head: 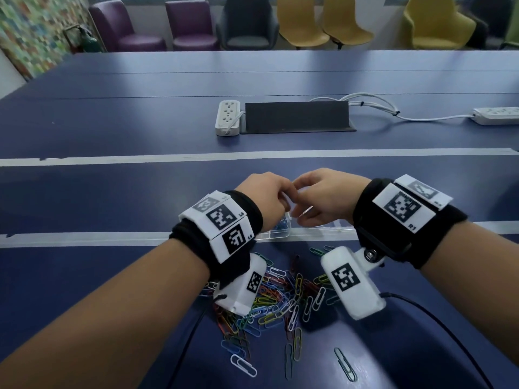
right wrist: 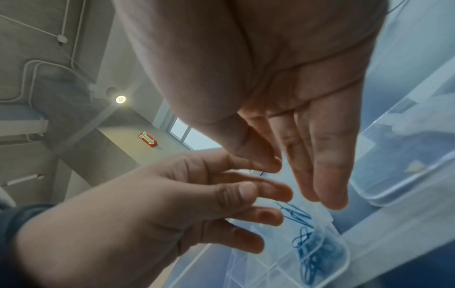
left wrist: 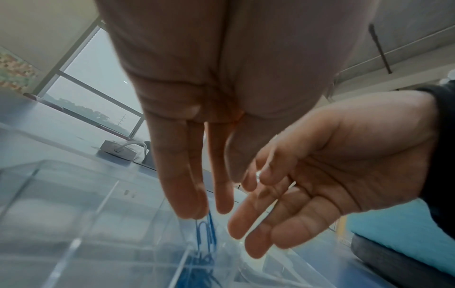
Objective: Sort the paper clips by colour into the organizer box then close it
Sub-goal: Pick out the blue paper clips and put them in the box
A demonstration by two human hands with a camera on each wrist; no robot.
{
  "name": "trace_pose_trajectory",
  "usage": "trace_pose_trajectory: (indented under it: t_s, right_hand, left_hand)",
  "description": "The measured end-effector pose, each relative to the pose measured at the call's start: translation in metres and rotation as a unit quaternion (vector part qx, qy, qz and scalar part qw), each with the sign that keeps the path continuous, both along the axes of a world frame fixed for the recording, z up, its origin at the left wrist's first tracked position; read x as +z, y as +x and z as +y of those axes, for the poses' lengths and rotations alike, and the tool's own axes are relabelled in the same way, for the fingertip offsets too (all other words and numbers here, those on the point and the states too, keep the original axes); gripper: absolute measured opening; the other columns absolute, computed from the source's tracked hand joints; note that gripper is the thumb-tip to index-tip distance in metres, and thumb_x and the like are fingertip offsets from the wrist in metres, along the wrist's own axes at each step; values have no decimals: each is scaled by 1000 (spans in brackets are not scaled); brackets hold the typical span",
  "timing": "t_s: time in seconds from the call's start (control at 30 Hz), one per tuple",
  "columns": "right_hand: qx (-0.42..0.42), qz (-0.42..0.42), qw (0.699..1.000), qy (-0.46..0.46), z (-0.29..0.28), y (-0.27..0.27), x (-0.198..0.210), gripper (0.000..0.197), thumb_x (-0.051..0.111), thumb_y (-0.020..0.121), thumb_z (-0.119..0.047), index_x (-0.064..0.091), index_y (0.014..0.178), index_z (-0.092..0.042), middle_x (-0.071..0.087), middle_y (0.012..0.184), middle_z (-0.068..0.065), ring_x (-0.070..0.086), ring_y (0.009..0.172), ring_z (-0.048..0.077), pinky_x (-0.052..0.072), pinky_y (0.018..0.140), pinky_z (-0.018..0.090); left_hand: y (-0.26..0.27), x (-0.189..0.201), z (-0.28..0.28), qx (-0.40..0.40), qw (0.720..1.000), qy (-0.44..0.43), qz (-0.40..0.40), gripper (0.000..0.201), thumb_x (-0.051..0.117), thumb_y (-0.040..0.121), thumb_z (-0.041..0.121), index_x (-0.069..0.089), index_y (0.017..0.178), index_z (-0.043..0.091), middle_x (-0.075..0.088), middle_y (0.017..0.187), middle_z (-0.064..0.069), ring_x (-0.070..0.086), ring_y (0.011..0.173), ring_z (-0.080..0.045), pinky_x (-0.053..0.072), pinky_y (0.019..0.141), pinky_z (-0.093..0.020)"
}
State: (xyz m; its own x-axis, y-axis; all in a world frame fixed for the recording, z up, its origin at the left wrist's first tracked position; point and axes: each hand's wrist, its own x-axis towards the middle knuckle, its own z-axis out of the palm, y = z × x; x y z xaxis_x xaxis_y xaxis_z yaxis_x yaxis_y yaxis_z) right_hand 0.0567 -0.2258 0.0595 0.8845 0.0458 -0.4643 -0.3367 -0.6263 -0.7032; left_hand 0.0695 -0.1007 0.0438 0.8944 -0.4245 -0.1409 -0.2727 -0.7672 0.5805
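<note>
A clear organizer box (head: 273,234) lies open on the blue table, mostly hidden under my hands. Both hands hover close together just above it. My left hand (head: 266,195) has its fingers (left wrist: 182,185) hanging straight down over the box (left wrist: 74,194) and holds nothing. My right hand (head: 317,197) is relaxed, thumb near the fingers (right wrist: 320,165), nothing clearly held. Blue paper clips (right wrist: 312,253) lie in one corner compartment, and some blue clips (right wrist: 295,212) hang in the air just below the fingertips. A mixed pile of coloured clips (head: 280,299) lies in front of the box.
The box's clear lid (right wrist: 393,175) lies open to the right. Stray clips (head: 345,363) are scattered near the table's front edge. Farther back are a white power strip (head: 228,117), a dark cable hatch (head: 295,116) and a second strip (head: 497,115). Chairs stand behind the table.
</note>
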Motion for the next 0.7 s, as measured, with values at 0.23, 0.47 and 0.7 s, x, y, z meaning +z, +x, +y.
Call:
trace_pose_trajectory:
  t_s: [0.23, 0.47, 0.7]
  right_hand:
    - [30, -5, 998, -53, -4, -6, -3, 36, 33, 87, 2, 62, 102, -14, 64, 87, 14, 60, 73, 30, 58, 79, 45]
    - [194, -107, 954, -203, -3, -23, -2, 36, 43, 86, -10, 71, 97, -29, 52, 67, -14, 56, 61, 13, 46, 69, 23]
    - [299, -134, 914, -239, 16, -45, -13, 22, 57, 80, -16, 75, 91, -23, 75, 90, -2, 66, 84, 17, 51, 76, 25]
  left_hand:
    - [4, 0, 11, 0, 1000, 14, -2, 46, 35, 83, -4, 64, 107, 22, 69, 101, 1, 60, 83, -15, 47, 71, -24]
    - [-7, 1, 29, -40, 998, 42, -35, 29, 45, 89, 10, 62, 108, 25, 67, 98, 6, 58, 86, -11, 39, 79, -18]
    - [-34, 2, 53, -119, 981, 150, -30, 10, 64, 80, 30, 71, 83, 23, 54, 59, 15, 51, 59, 1, 40, 66, -19]
